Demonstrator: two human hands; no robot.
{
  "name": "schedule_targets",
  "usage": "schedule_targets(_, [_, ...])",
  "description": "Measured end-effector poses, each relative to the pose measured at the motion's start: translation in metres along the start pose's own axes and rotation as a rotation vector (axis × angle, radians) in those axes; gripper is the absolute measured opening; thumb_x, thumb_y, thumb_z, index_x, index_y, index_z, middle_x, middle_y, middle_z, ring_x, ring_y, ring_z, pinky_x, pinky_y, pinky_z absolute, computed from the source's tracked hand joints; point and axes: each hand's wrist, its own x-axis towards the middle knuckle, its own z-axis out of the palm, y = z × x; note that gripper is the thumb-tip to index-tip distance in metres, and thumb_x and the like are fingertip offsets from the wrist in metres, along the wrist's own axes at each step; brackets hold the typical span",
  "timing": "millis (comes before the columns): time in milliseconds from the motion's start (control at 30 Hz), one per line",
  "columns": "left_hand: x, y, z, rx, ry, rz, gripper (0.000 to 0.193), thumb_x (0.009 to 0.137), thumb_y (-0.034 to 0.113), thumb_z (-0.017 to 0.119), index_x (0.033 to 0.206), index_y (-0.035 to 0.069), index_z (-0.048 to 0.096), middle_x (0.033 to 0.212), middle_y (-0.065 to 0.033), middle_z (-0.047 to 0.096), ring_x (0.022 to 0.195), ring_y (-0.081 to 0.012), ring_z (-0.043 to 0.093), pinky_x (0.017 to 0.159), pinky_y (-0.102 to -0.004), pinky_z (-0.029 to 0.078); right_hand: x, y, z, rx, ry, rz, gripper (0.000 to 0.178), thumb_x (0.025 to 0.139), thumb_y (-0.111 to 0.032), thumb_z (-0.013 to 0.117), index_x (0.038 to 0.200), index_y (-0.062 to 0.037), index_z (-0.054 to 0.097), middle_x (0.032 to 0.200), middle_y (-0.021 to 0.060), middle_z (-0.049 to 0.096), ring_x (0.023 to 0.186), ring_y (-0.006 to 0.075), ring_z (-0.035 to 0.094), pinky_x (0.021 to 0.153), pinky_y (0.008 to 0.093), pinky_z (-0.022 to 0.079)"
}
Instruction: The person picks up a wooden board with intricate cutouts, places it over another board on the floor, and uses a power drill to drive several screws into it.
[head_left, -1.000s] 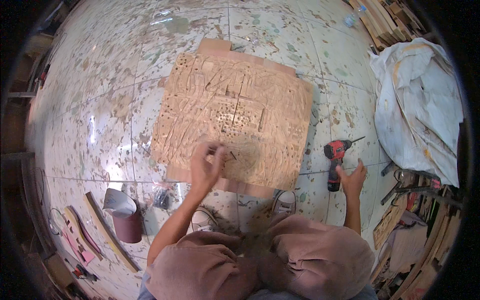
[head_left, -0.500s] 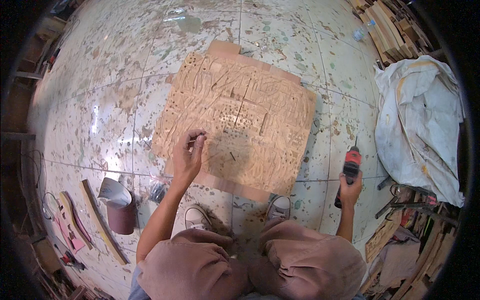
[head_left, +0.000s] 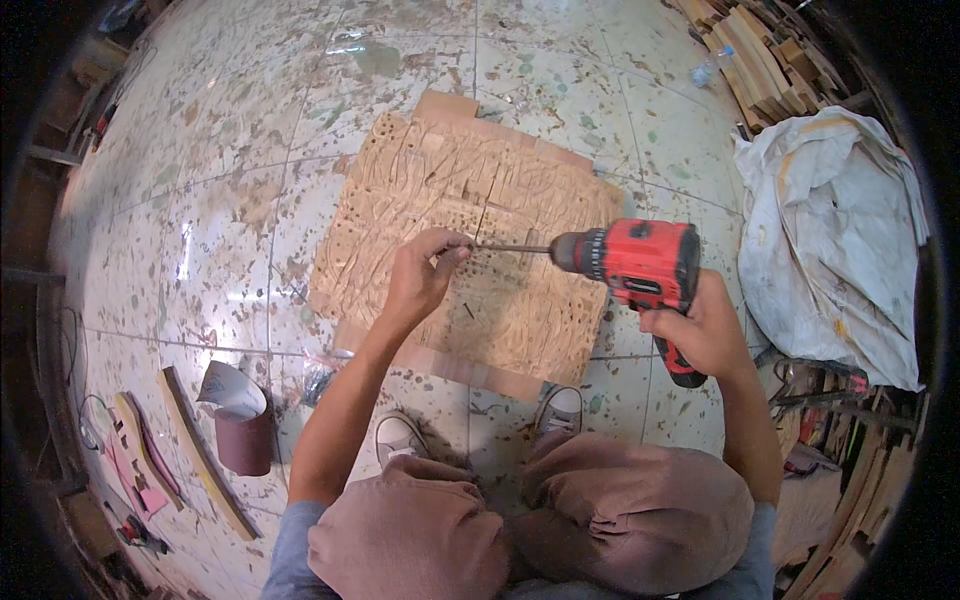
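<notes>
My right hand [head_left: 708,325] grips a red and black cordless drill [head_left: 645,262] by its handle, level and pointing left. Its long thin bit [head_left: 520,248] reaches across to the fingertips of my left hand [head_left: 425,270], whose thumb and forefinger are pinched together. Something small and dark shows at that pinch, too small to make out. Both hands are above a worn wooden board [head_left: 400,185] on the floor, covered with grooves and holes. A dark screw-like piece [head_left: 469,311] lies loose on the board, nearer to me.
A reddish-brown sandpaper roll [head_left: 243,445] stands at left beside a narrow wooden strip [head_left: 205,455]. Near the board lies a clear plastic bag [head_left: 320,375] of dark pieces. At right are a white sheet [head_left: 830,240], stacked planks [head_left: 760,60] and a plastic bottle [head_left: 703,74].
My right hand has lifted the drill from the right side and swung it to point left over the board. My left hand has moved right, its fingertips meeting the bit's tip.
</notes>
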Motion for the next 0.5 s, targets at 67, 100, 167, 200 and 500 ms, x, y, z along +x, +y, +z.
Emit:
schedule_targets(67, [-0.013,-0.002,-0.004,0.060,0.022,-0.001,0.012,0.090,0.001,0.069,0.102,0.000,0.072,0.093,-0.0110,0.071,0.088,-0.0215,0.068,0.082,-0.0342,0.053,0.011,-0.012,0.004,-0.125,-0.071,0.029,0.033,0.076,-0.001,0.067,0.109,0.0026,0.067,0.087,0.0031,0.067,0.077,0.0097,0.058,0.071,0.0290,0.049])
schedule_targets(100, [-0.018,-0.004,-0.006,0.066,0.029,0.009,0.012,0.090,0.001,0.069,0.102,0.001,0.072,0.093,-0.0110,0.071,0.088,-0.0221,0.068,0.082,-0.0345,0.053,0.013,-0.024,0.004,-0.197,-0.109,0.080,0.032,0.076,-0.005,0.069,0.108,0.0014,0.067,0.086,0.0033,0.066,0.076,0.0100,0.056,0.071,0.0294,0.048])
schedule_targets(167, [-0.029,-0.009,-0.005,0.066,0.042,0.026,0.013,0.088,0.000,0.070,0.101,0.001,0.073,0.093,-0.0110,0.071,0.088,-0.0233,0.068,0.082,-0.0349,0.052,0.012,-0.030,0.006,-0.218,-0.135,0.086,0.032,0.076,-0.009,0.071,0.107,0.0001,0.067,0.084,0.0035,0.066,0.074,0.0104,0.055,0.071,0.0297,0.048])
schedule_targets(200, [-0.032,-0.012,-0.004,0.069,0.045,0.032,0.013,0.088,-0.001,0.070,0.100,0.001,0.073,0.093,-0.0110,0.071,0.088,-0.0239,0.068,0.082,-0.0353,0.052,0.009,-0.024,0.006,-0.163,-0.123,0.035,0.033,0.075,-0.009,0.071,0.107,0.0001,0.067,0.083,0.0034,0.066,0.074,0.0104,0.055,0.071,0.0298,0.048])
schedule_targets(500, [-0.046,-0.025,0.007,0.125,-0.020,0.078,0.014,0.084,0.002,0.072,0.098,0.005,0.074,0.093,-0.0121,0.072,0.090,-0.0313,0.067,0.082,-0.0388,0.052,-0.006,-0.016,0.006,-0.049,-0.145,0.073,0.036,0.073,0.000,0.066,0.109,0.0020,0.069,0.086,0.0021,0.069,0.075,0.0092,0.059,0.071,0.0269,0.050])
